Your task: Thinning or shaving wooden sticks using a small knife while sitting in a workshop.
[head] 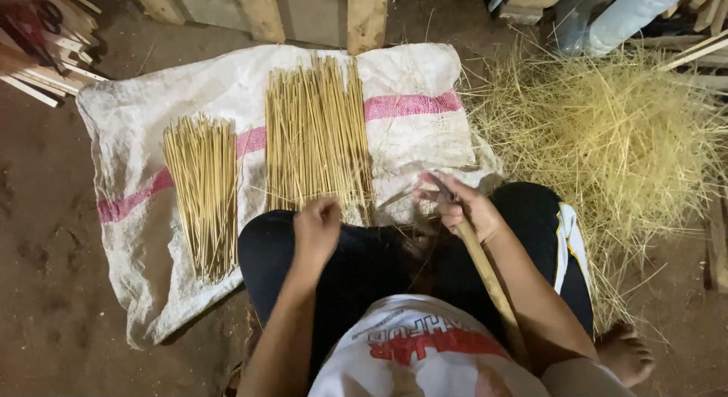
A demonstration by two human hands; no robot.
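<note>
My right hand (pixel 464 208) grips a long knife with a wooden handle (pixel 485 272), its dark blade pointing up-left over my knee. My left hand (pixel 317 226) is curled shut over my left knee, just below the larger pile of thin bamboo sticks (pixel 317 135); whether it pinches a stick I cannot tell. A smaller pile of bamboo sticks (pixel 203 192) lies to the left. Both piles rest on a white woven sack (pixel 136 131) with a pink stripe, spread on the dirt floor.
A heap of pale bamboo shavings (pixel 607 139) fills the right side. Wooden planks (pixel 262 10) stand at the top, more wood strips (pixel 38 63) lie at top left, and white plastic rolls (pixel 629 14) at top right. My bare foot (pixel 626 351) shows at lower right.
</note>
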